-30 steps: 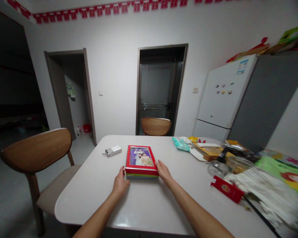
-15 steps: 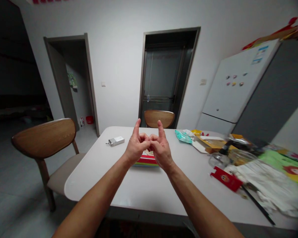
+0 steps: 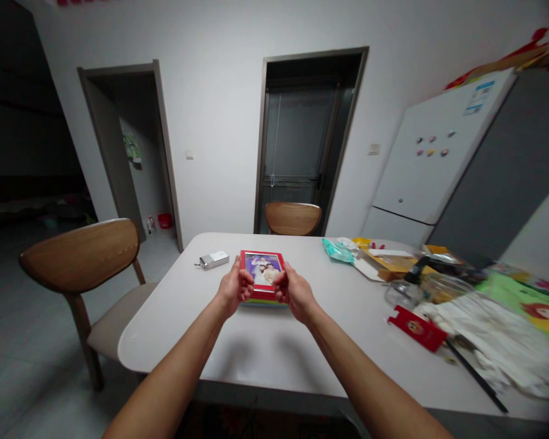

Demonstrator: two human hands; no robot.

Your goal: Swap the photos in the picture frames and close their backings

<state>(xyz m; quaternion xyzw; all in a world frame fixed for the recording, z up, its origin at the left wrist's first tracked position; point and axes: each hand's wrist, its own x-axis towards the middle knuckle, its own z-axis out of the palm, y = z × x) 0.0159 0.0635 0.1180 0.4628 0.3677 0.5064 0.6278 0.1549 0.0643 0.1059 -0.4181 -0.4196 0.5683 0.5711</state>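
Note:
A red picture frame (image 3: pixel 262 266) with a photo of people on a purple ground lies in the middle of the white table (image 3: pixel 256 347). Under its near edge shows a flat item with green and blue edges (image 3: pixel 266 301), whose kind I cannot make out. My left hand (image 3: pixel 235 286) hovers at the frame's left side, fingers loosely curled inward and holding nothing I can see. My right hand (image 3: pixel 294 290) mirrors it at the right side, also half curled and empty. Both overlap the frame's sides in view; whether they touch it I cannot tell.
A silver-and-white box-like device (image 3: pixel 214 260) lies left of the frame. On the right are a teal plastic packet (image 3: pixel 337 250), a red card holder (image 3: pixel 416 329), a black stick (image 3: pixel 476 377), white cloth (image 3: pixel 494 338) and clear containers. Wooden chairs (image 3: pixel 82 253) stand left and behind.
My hands, which met fingertip to fingertip in front of the frame with index fingers raised, have moved apart and lower. The frame's photo is now uncovered.

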